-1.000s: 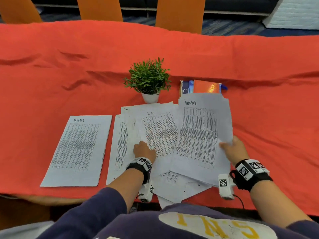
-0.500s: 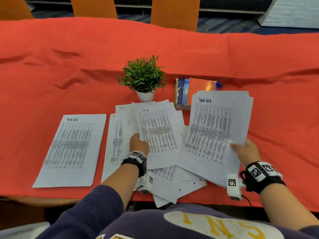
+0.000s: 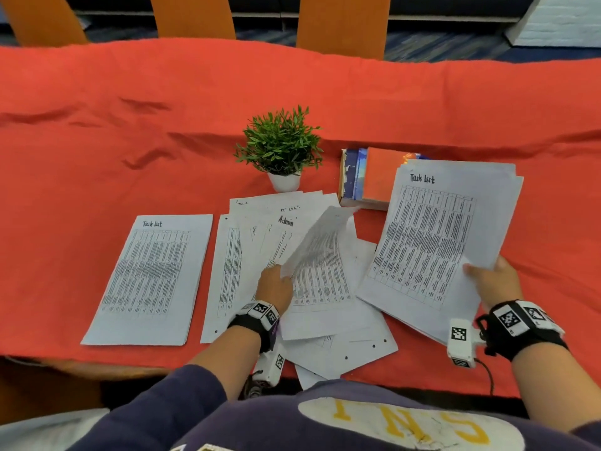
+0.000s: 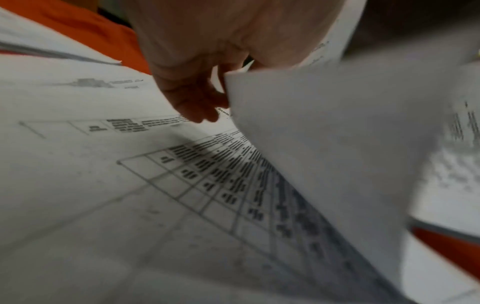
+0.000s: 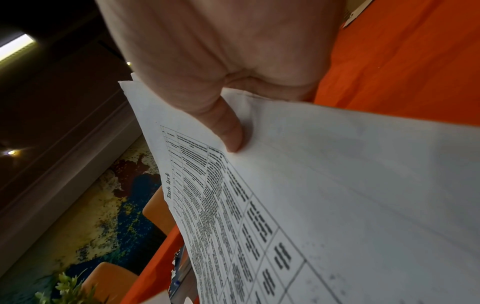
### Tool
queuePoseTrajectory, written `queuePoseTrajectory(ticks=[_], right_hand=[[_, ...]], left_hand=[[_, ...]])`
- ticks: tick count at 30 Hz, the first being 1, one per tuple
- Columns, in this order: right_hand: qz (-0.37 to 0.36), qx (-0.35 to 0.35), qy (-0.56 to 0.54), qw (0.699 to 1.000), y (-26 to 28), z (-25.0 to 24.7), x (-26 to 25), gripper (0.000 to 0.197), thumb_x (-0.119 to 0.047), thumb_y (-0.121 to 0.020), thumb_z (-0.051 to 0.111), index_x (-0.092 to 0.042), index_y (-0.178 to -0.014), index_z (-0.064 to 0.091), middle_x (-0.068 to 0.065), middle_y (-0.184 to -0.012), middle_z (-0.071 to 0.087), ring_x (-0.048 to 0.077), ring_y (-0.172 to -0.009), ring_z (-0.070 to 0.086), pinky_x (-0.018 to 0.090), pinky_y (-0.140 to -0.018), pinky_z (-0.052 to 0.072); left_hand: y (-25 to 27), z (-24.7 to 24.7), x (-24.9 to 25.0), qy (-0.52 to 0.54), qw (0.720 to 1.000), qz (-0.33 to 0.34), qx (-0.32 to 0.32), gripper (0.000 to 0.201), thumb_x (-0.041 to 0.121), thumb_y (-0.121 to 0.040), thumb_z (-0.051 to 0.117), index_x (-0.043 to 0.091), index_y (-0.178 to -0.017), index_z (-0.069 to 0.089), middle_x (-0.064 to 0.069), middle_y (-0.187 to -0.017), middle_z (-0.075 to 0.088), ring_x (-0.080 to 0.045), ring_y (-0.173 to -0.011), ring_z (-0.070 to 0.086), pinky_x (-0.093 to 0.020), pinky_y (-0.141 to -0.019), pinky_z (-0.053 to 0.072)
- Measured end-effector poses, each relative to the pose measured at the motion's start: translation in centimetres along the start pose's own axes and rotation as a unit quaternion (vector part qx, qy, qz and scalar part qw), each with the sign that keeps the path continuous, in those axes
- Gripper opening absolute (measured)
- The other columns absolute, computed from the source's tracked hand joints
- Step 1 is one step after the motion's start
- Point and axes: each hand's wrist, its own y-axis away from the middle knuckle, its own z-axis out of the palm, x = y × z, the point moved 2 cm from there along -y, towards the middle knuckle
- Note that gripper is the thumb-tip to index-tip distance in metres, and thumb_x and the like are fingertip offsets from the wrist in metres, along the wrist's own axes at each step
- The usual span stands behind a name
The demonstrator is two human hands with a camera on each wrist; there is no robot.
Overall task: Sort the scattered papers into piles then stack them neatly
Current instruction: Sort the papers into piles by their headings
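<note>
Plant [image 3: 281,148] and books [image 3: 367,179] behind papers [image 3: 292,255]

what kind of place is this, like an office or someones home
Probably an office or meeting room: a long table under a red cloth, a row of orange chair backs behind it, and printed white "Task List" sheets laid out.

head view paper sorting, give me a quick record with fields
left hand: lifting one sheet off the scattered papers
right hand: holding Task List bundle above cloth
sorted pile: flat at left, headed Task List
plant: behind papers
books: right of plant
</note>
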Motion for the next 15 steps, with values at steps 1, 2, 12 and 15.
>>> queuePoseTrajectory(ticks=[1, 2, 12, 15], right_hand=[[-0.002, -0.001, 0.0, 1.0, 0.1, -0.1, 0.0, 0.041, 0.002, -0.086, 0.056, -0.016, -0.123, 0.058, 0.007, -0.11, 0.063, 0.029, -0.103, 0.06, 0.047, -0.097, 0.046], [-0.004, -0.002, 0.002, 1.0, 0.1, -0.1, 0.1, 0.041, 0.002, -0.086, 0.056, -0.016, -0.123, 0.058, 0.007, -0.11, 0.063, 0.03, -0.103, 0.06, 0.047, -0.096, 0.046], [0.001, -0.007, 0.029, 1.0, 0.9, 0.3, 1.1, 0.041, 0.0, -0.084, 0.058, -0.016, -0.122, 0.058, 0.009, -0.111, 0.064, 0.032, -0.103, 0.061, 0.051, -0.095, 0.048], [0.0, -0.01, 0.041, 0.999, 1.4, 0.4, 0.9, 0.04, 0.001, -0.084, 0.056, -0.011, -0.122, 0.058, 0.01, -0.109, 0.063, 0.029, -0.098, 0.06, 0.044, -0.092, 0.048]], left_hand=[[-0.2, 0.1, -0.3, -0.062, 0.998, -0.006, -0.004, 0.023, 0.013, -0.095, 0.042, -0.002, -0.104, 0.057, -0.016, -0.104, 0.053, -0.029, -0.092, 0.056, -0.034, -0.075, 0.048], [-0.4, 0.1, -0.4, -0.121, 0.992, -0.015, -0.003, 0.027, 0.017, -0.095, 0.043, -0.002, -0.108, 0.056, -0.017, -0.111, 0.049, -0.029, -0.098, 0.054, -0.034, -0.08, 0.047], [-1.9, 1.3, -1.2, -0.223, 0.974, -0.037, -0.012, 0.054, 0.041, -0.092, 0.051, 0.003, -0.129, 0.045, -0.014, -0.132, 0.04, -0.029, -0.121, 0.04, -0.038, -0.097, 0.041], [-2.0, 1.2, -1.2, -0.229, 0.973, -0.025, -0.027, 0.036, 0.026, -0.087, 0.058, 0.007, -0.117, 0.052, -0.013, -0.125, 0.045, -0.028, -0.117, 0.041, -0.036, -0.095, 0.043]])
